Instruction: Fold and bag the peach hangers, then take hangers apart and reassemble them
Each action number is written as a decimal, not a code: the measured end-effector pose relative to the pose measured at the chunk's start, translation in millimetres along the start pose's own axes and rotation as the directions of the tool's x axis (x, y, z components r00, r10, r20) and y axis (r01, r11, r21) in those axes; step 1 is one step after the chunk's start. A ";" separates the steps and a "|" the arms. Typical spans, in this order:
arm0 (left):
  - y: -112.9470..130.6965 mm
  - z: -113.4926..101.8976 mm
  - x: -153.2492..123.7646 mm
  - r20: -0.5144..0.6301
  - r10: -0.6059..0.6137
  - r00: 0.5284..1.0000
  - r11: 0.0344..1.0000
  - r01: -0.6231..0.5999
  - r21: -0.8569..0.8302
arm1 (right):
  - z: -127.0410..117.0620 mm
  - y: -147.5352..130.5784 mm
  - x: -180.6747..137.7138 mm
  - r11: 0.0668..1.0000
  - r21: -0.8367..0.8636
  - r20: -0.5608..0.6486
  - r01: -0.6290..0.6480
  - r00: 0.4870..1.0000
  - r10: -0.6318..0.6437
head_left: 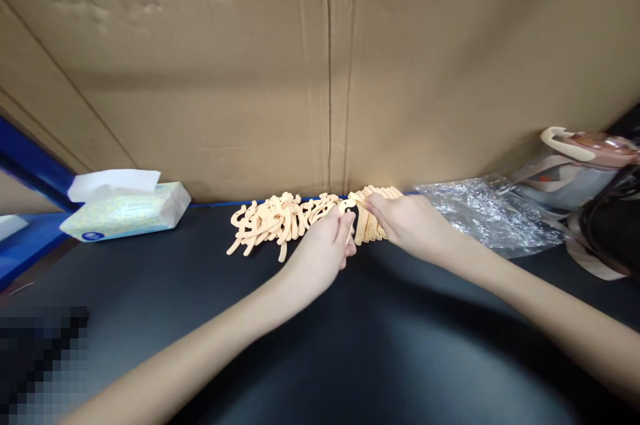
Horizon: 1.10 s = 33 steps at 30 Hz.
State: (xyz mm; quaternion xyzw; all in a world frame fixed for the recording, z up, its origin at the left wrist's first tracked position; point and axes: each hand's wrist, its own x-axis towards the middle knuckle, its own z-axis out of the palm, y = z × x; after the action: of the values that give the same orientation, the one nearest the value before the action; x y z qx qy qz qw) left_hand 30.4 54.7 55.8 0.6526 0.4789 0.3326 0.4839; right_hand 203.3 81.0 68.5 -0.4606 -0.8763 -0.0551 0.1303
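Observation:
Between my hands is a curved, peach-coloured piece with rounded ends; it looks like plastic, though I cannot tell its exact kind. My left hand is closed with its fingers curled around the lower part of it. The fingertips of my right hand pinch at its upper right end. Left of my hands lies a loose pile of similar curved pieces, tangled over one another. Behind and under my right hand, more such pieces lie side by side in a neat overlapping row.
A tissue pack lies at the left on the black tabletop. Right of the row is a crumpled clear plastic bag. A bottle with a pink lid stands at the far right. Cardboard walls off the back.

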 end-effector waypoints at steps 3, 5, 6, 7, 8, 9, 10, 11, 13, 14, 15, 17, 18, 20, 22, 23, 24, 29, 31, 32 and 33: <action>1.6 0.9 -8.7 -0.058 0.167 0.984 0.918 -0.134 0.374 | -5.6 4.8 4.3 0.843 0.522 0.139 -0.128 0.988 0.064; 8.1 -13.6 -11.5 -0.064 0.242 0.968 0.808 -0.165 0.566 | -10.0 14.0 7.4 0.675 0.708 0.143 -0.209 0.978 0.153; 11.7 -26.0 -11.2 -0.082 0.246 0.966 0.786 -0.150 0.599 | -11.4 20.2 8.5 0.634 0.740 0.103 -0.225 0.969 0.224; 14.8 -41.3 -9.7 -0.111 0.263 0.959 0.768 -0.138 0.625 | -12.0 27.2 8.9 0.629 0.741 0.052 -0.235 0.954 0.295; 16.7 -58.6 -7.3 -0.133 0.253 0.958 0.767 -0.115 0.631 | -11.8 34.6 8.6 0.653 0.719 -0.011 -0.236 0.936 0.351; 16.7 -76.9 -4.4 -0.202 0.180 0.963 0.793 -0.020 0.609 | -10.8 41.9 7.5 0.699 0.673 -0.068 -0.240 0.922 0.382; 14.6 -94.8 -1.3 -0.247 0.045 0.968 0.823 0.104 0.558 | -9.1 48.7 5.7 0.750 0.616 -0.125 -0.241 0.910 0.395; 10.2 -111.2 1.5 -0.271 -0.004 0.962 0.831 0.154 0.534 | -6.8 54.6 3.3 0.793 0.563 -0.179 -0.234 0.902 0.393; -4.4 -136.9 5.8 -0.315 -0.044 0.948 0.832 0.209 0.513 | -0.7 63.6 -2.6 0.855 0.478 -0.270 -0.200 0.893 0.360; -13.8 -145.5 7.2 -0.341 -0.061 0.938 0.832 0.236 0.501 | 2.9 66.6 -5.8 0.879 0.443 -0.306 -0.177 0.892 0.334; -23.8 -151.5 8.2 -0.366 -0.076 0.928 0.831 0.262 0.490 | 7.0 68.7 -8.9 0.904 0.401 -0.336 -0.149 0.894 0.296; -43.0 -157.3 9.5 -0.398 -0.106 0.911 0.819 0.307 0.484 | 16.0 71.0 -14.8 0.957 0.279 -0.390 -0.081 0.901 0.190; -51.2 -158.2 10.1 -0.403 -0.122 0.907 0.808 0.326 0.491 | 20.7 71.3 -17.6 0.979 0.198 -0.403 -0.042 0.907 0.121; -63.1 -158.3 11.0 -0.407 -0.147 0.902 0.774 0.361 0.520 | 29.9 70.4 -22.7 0.999 0.013 -0.401 0.038 0.916 -0.030; -69.1 -158.1 11.8 -0.412 -0.160 0.897 0.734 0.387 0.558 | 37.7 68.1 -27.0 0.985 -0.146 -0.357 0.094 0.923 -0.141; -70.3 -158.2 12.1 -0.415 -0.163 0.895 0.715 0.397 0.575 | 40.9 66.6 -28.9 0.973 -0.200 -0.332 0.112 0.927 -0.174; -70.7 -158.4 12.2 -0.416 -0.165 0.894 0.699 0.404 0.590 | 43.5 65.0 -30.5 0.964 -0.234 -0.311 0.123 0.930 -0.194; -67.4 -158.5 11.3 -0.421 -0.158 0.893 0.623 0.421 0.659 | 50.2 57.4 -35.1 0.971 -0.209 -0.272 0.115 0.947 -0.171; -64.2 -156.3 9.9 -0.440 -0.140 0.887 0.581 0.434 0.689 | 50.9 55.0 -36.1 0.979 -0.180 -0.274 0.091 0.952 -0.139; -62.1 -154.7 9.2 -0.451 -0.132 0.883 0.561 0.441 0.700 | 51.2 54.0 -36.7 0.983 -0.164 -0.275 0.079 0.954 -0.122; -59.6 -152.8 8.4 -0.460 -0.125 0.879 0.543 0.449 0.710 | 51.6 53.4 -37.3 0.986 -0.150 -0.277 0.067 0.955 -0.107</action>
State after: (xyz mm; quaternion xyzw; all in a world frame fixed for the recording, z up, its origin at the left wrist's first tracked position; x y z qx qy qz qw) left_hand -122.1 114.8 46.3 0.6377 0.7569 0.1086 0.0925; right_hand 258.2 93.0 7.2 -0.4167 -0.8620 -0.1872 0.2199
